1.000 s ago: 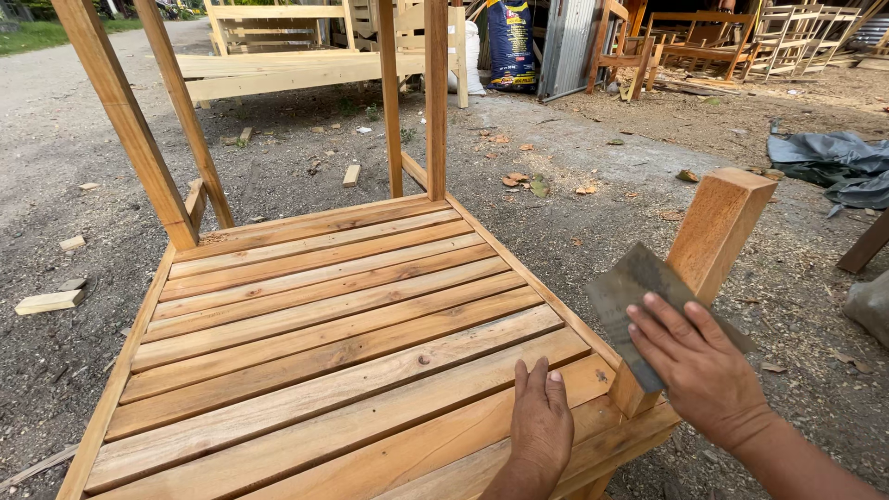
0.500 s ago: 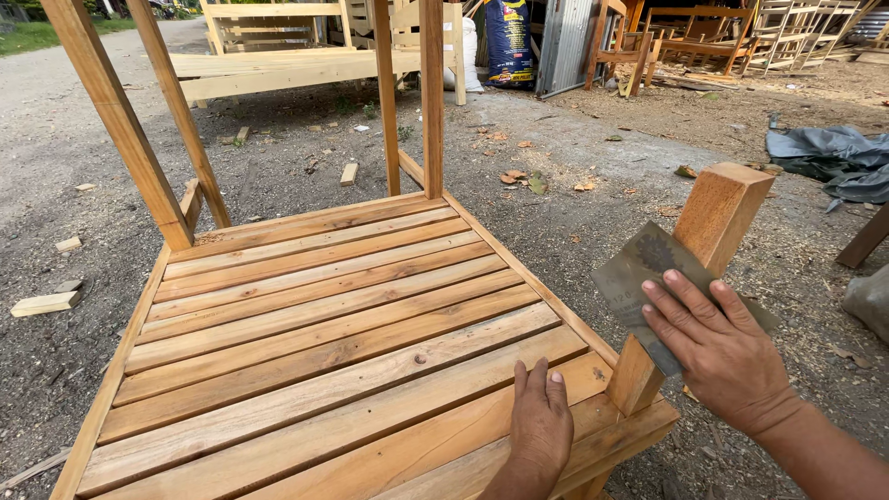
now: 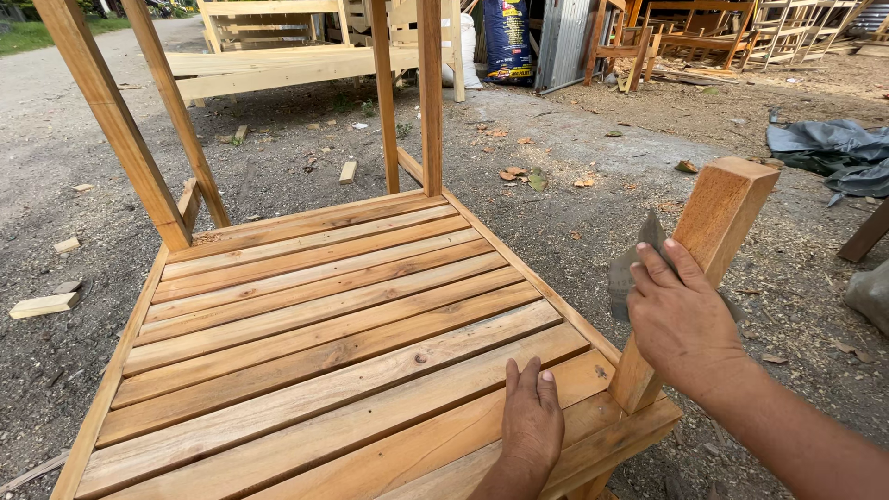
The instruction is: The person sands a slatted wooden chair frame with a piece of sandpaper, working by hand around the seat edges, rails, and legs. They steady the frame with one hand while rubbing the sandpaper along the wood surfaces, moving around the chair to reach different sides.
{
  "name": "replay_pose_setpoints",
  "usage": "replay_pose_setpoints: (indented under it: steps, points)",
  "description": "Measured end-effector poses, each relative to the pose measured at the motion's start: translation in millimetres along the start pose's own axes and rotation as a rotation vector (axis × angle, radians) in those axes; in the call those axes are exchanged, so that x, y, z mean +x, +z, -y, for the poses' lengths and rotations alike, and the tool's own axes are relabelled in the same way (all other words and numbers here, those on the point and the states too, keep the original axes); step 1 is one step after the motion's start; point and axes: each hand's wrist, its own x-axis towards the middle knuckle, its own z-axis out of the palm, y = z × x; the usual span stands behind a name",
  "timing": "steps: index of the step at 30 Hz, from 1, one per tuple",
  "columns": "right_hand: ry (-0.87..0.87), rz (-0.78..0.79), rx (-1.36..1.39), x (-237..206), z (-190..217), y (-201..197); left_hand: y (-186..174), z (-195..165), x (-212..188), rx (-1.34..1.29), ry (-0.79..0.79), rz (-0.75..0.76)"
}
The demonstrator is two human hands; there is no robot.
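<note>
A slatted wooden frame (image 3: 315,324) lies on gravel with its legs sticking up. My left hand (image 3: 531,421) rests flat on the near slat, fingers together, holding nothing. My right hand (image 3: 683,319) presses a grey sheet of sandpaper (image 3: 630,264) against the side of the near right wooden leg (image 3: 718,218), which tilts up and to the right. Part of the sandpaper is hidden under my fingers.
Other upright legs of the frame stand at the far left (image 3: 111,120) and far middle (image 3: 429,93). Wood offcuts (image 3: 42,304) lie on the gravel. More wooden furniture frames (image 3: 306,46), a dark sack (image 3: 507,37) and a grey tarp (image 3: 824,148) sit beyond.
My right hand has slid the sandpaper along the leg. The left hand stays on the slat. The view has shifted slightly.
</note>
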Motion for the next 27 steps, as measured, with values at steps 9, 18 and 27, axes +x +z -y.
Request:
replay_pose_setpoints:
  steps: [9, 18, 27]
  points:
    - [-0.155, 0.453, 0.292, 37.3, 105.5, 36.1, -4.9, 11.5, 7.0, -0.057, 0.039, -0.062]
    - [-0.027, 0.464, 0.032, 65.4, -51.6, -69.6, 1.6, 18.4, 4.3, -0.056, 0.077, -0.064]
    - [-0.076, 0.444, 0.156, 49.9, 26.4, -36.4, 6.3, -1.7, -6.4, -0.043, 0.034, 0.029]
